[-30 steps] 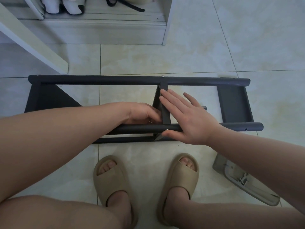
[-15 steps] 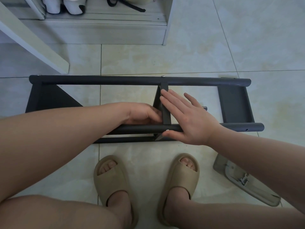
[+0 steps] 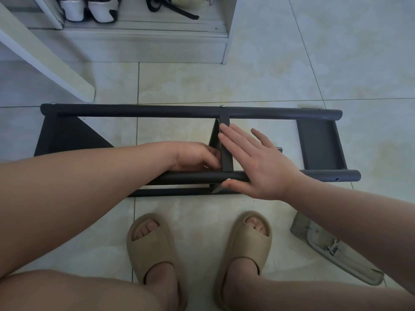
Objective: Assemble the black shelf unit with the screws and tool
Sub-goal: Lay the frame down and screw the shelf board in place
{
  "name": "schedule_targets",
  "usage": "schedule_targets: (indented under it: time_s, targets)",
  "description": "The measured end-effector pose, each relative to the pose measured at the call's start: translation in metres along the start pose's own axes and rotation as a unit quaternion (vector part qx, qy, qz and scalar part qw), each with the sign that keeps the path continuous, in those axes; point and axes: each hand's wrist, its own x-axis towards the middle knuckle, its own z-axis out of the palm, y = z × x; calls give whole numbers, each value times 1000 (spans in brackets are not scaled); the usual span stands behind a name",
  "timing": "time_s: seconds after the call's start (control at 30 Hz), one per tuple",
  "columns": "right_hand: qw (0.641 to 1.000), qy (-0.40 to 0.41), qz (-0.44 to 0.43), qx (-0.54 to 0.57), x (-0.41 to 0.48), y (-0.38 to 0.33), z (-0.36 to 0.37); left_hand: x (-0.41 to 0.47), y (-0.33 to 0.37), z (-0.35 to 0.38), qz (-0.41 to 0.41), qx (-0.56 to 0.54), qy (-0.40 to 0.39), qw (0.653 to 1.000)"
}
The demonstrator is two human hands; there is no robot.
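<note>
Right hand [image 3: 258, 167]: open and flat, fingers straight, laid across the middle panel [image 3: 226, 158] of the black shelf unit [image 3: 157, 110]. Palm sits over the near tube [image 3: 314, 176], and the thumb lies along that tube's front side, tip touching a screw head [image 3: 228, 179].

Left hand [image 3: 195, 157]: just left of the same panel, beyond the near tube, fingers curled in against the panel face. Can't tell if it's gripping anything; the fingertips are hidden.

The unit lies on its side across the centre of the frame, its long tubes running left to right. Two more screw heads show on the far tube, one at the panel joint [image 3: 222, 106] and one at the left end [image 3: 53, 103]. The right end panel [image 3: 318, 147] spans the two tubes. There's an open hole [image 3: 336, 179] near the right tip of the near tube.

Surface: pale glossy floor tiles [image 3: 336, 63] with thin grout lines. Beige slides [image 3: 152, 248] are planted below the unit, bare knees at the bottom edge.

Room: a white cabinet base [image 3: 146, 48] runs along the top, with white shoes [image 3: 89, 12] and a black strap [image 3: 173, 11] inside. A white board [image 3: 45, 57] slants through the upper left. A grey tray [image 3: 332, 252] with a small metal part sits lower right, partly under the right forearm.
</note>
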Motion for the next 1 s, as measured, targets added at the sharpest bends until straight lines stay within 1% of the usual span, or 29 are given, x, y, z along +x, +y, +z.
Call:
schedule_targets:
  time_s: [0.1,0.23,0.3,0.5,0.57,0.67,0.73,0.9,1.0]
  targets:
    - [1000,3,-1,1,0,0,0,1,0,2,3,11,3,1000]
    - [1000,7,-3,1,-1,1,1,2,-2,0,13,55,38,998]
    - [1000,9,-2,2,0,0,1,1,-2,-1,9,46,28,999]
    - [1000,4,-2,-5,-1,0,2,-2,0,1,-8,-32,-26,999]
    - [1000,6,-3,-6,0,0,2,-3,2,1,-16,-19,-31,999]
    - [1000,8,-1,-4,0,0,1,-3,2,1,-12,34,1,999]
    - [1000,9,-2,-3,0,0,2,0,-1,-1,-2,43,14,999]
    - [1000,12,-3,-1,0,0,2,1,0,-1,2,-14,-19,1000]
    - [1000,14,-3,-1,0,1,2,0,0,-2,-22,-23,-39,999]
